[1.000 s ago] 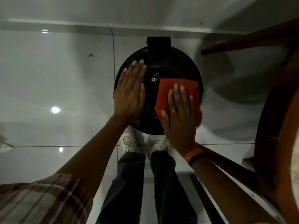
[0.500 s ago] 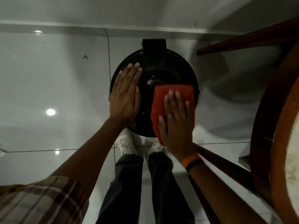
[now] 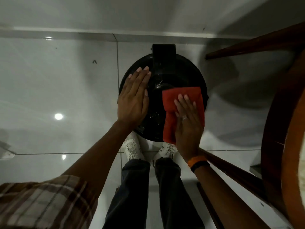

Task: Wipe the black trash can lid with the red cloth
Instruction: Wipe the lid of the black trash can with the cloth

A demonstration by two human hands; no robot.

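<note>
From the head camera, the red cloth [image 3: 181,103] lay flat on the right half of the black trash can lid [image 3: 178,76], its near edge hanging just past the lid's rim. The right hand [image 3: 188,126] pressed down on it with fingers [image 3: 185,100] straight and held close together, the fingertips reaching the cloth's middle and not pinching it. The left hand [image 3: 132,100] rested palm-down on the lid's left side, fingers extended and pressed together, apart from the cloth. The can stood on the glossy tiled floor [image 3: 57,88] near the wall, its lid shut, so nothing inside showed. The lid's near rim was covered by the hands, and its dark surface showed little beyond wet glints. A wooden chair [image 3: 280,129] was cut off at the right edge.
</note>
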